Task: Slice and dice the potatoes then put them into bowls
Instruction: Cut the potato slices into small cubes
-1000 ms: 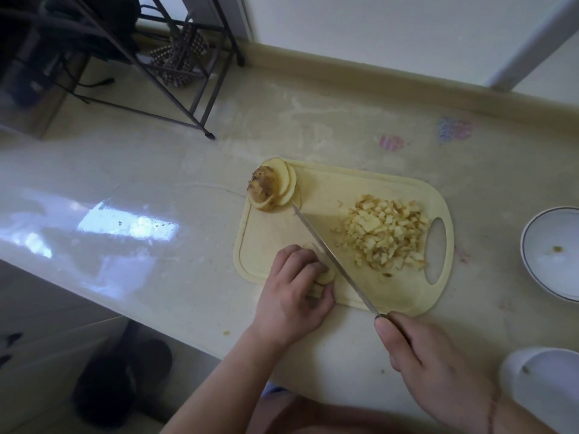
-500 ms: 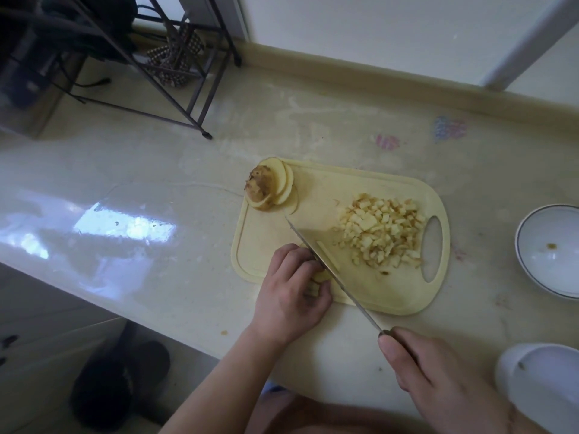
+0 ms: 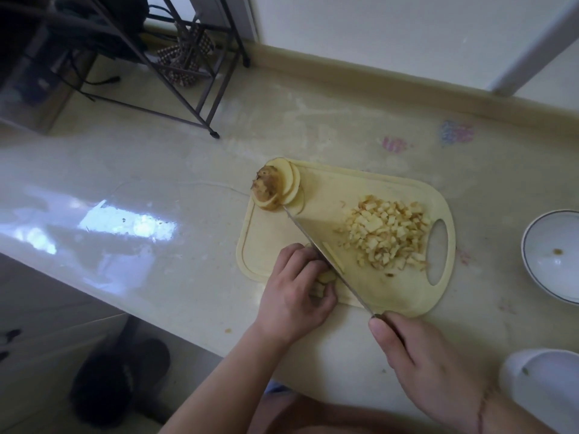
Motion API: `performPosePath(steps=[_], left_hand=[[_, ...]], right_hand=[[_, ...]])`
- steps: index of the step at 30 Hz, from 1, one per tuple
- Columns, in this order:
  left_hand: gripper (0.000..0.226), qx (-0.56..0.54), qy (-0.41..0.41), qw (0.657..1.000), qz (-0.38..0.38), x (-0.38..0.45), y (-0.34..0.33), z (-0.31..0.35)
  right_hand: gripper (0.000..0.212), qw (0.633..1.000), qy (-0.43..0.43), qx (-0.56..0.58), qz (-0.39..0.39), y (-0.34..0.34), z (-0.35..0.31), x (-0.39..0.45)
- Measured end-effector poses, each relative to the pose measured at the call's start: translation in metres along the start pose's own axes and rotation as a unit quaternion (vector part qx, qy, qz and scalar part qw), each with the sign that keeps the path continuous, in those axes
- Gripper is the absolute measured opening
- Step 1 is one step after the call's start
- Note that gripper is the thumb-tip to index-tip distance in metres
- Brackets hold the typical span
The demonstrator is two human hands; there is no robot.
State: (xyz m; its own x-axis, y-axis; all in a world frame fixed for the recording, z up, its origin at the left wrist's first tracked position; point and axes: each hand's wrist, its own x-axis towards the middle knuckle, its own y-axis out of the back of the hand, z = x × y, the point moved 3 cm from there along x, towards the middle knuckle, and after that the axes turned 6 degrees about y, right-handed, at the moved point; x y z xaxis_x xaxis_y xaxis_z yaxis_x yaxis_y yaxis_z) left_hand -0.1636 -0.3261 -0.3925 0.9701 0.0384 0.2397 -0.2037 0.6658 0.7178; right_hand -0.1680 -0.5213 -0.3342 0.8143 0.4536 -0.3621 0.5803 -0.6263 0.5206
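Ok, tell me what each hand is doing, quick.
Left hand: closed on potato slices on the cutting board.
Right hand: closed on the knife.

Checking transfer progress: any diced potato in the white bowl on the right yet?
No, the white bowl holds only a tiny brown speck, while the pile of diced potato sits on the pale yellow cutting board.

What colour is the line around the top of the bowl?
Dark, blue-black by the look of it, a thin line just inside the white bowl's rim. It shows in the head view.
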Motion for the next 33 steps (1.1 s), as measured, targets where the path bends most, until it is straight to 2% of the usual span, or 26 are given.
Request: performPosePath(steps=[4, 10, 24, 28, 33], left_hand=[[0.024, 0.004, -0.010, 1.000, 0.006, -0.001, 0.002, 0.001], [0.022, 0.009, 0.011, 1.000, 0.013, -0.005, 0.003, -0.002], [0.023, 0.001, 0.016, 1.000, 0.009, -0.003, 0.003, -0.002], [0.024, 0.002, 0.016, 1.000, 0.009, -0.002, 0.003, -0.003], [0.022, 0.006, 0.014, 1.000, 0.012, -0.002, 0.004, -0.004]], right_hand=[[0.069, 1.000, -0.011, 0.009, 0.002, -0.001, 0.002, -0.008], [0.075, 0.999, -0.019, 0.005, -0.030, 0.003, 0.003, -0.015], [0.056, 0.995, -0.071, 0.020, -0.060, 0.012, 0.007, -0.027], [0.070, 0.998, -0.032, 0.023, -0.048, 0.003, 0.002, -0.006], [0.056, 1.000, -0.009, 0.021, -0.022, 0.000, -0.001, 0.007]])
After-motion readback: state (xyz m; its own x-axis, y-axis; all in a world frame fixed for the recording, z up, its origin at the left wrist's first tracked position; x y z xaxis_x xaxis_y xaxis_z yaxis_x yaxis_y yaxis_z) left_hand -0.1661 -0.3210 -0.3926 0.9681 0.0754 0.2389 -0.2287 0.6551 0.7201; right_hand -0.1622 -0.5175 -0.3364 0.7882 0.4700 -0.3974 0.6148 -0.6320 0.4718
